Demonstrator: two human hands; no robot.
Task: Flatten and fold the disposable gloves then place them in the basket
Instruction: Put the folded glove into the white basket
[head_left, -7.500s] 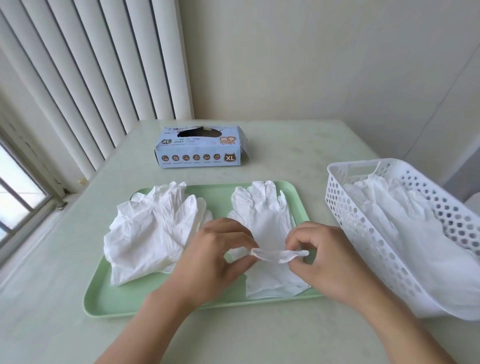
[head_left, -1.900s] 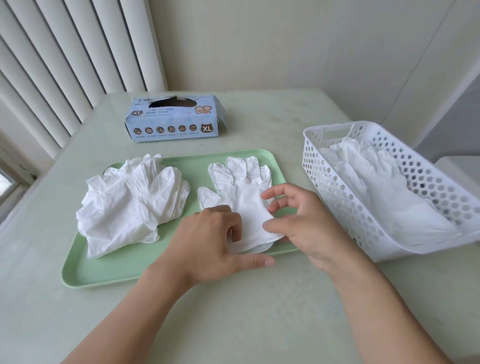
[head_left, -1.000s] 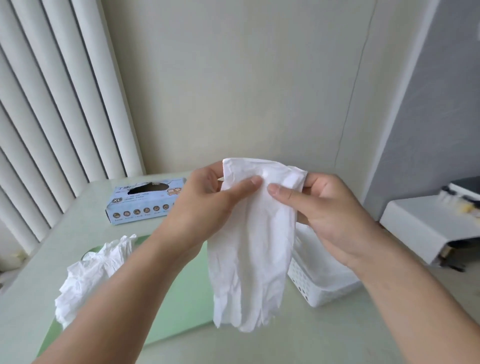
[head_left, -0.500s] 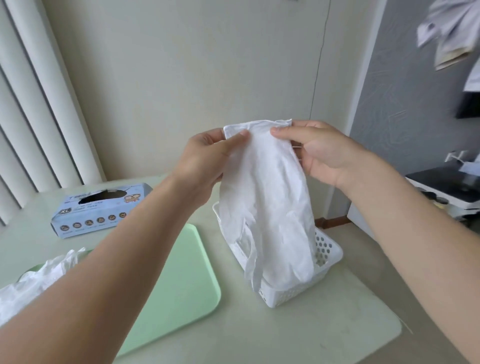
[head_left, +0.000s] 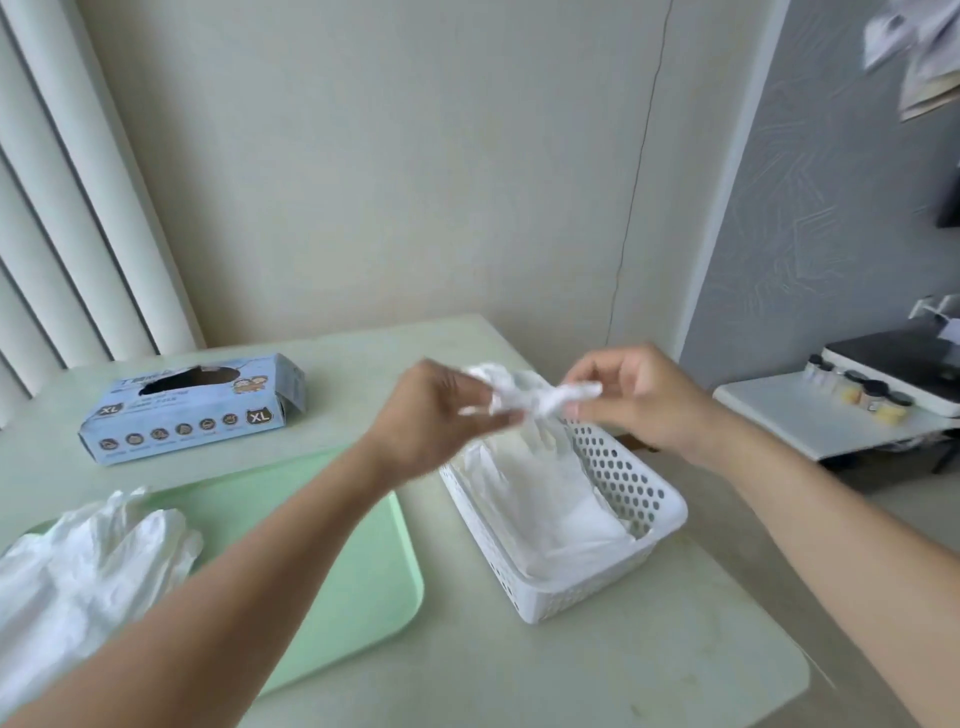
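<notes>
Both hands are raised over the far end of the white perforated basket (head_left: 631, 486), w/ one white disposable glove (head_left: 524, 397) stretched between them. The left hand (head_left: 436, 415) grips the glove's left end, fingers curled round it & thumb underneath; the image is motion-blurred there, so the exact pinch can't be made out. The right hand (head_left: 641, 397) pinches the glove's right end between thumb & forefinger, other fingers loosely bent above. The glove's top is bunched & twisted between the two grips, and its lower part hangs down into the basket, where it meets the flat white gloves (head_left: 561, 512) already lying inside.

The basket sits on the pale green table (head_left: 597, 670), just right of the mint-green tray (head_left: 358, 566). A loose heap of unfolded white gloves (head_left: 78, 566) lies on the tray's left part, partly behind the left forearm. A blue glove box (head_left: 192, 410) marked XL, top opening torn out, stands on the table beyond the tray. At far right, apart from the table, a white side surface (head_left: 810, 415) carries a row of small jars (head_left: 857, 395). Vertical blinds (head_left: 67, 218) hang at left.
</notes>
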